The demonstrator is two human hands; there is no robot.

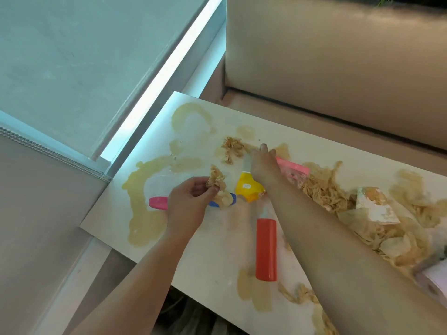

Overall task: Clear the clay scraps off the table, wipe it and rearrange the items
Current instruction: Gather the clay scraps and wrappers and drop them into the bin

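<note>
While the left hand (191, 201) is pinching a clump of clay scraps (216, 181) between thumb and curled fingers, it is holding that clump just above the table (314, 141). The right hand (262, 165) is reaching further across the table, with its fingers bending down onto the surface just beside a small pile of scraps (233, 147). Whether those fingers are gripping anything cannot be told, as the area under them is blurring.

Between the two hands, a yellow piece (249, 187) is lying on the table, partly under the right wrist. A blue piece (233, 199) is lying beside it, partly covered by clay hanging from the held clump. A pink piece (158, 203) is showing to the left of the left hand. A pink tool (292, 166) is sticking out from behind the right hand.

A red bottle (266, 250) is lying on its side between the forearms, its pale tip pointing away from the person. A large heap of scraps (324, 189) is covering the right part of the table, with a clay-coated scraper (377, 206) resting on it. Tan clay smears (142, 213) are marking the left part of the table. A beige bench (338, 56) is standing beyond the far edge.
</note>
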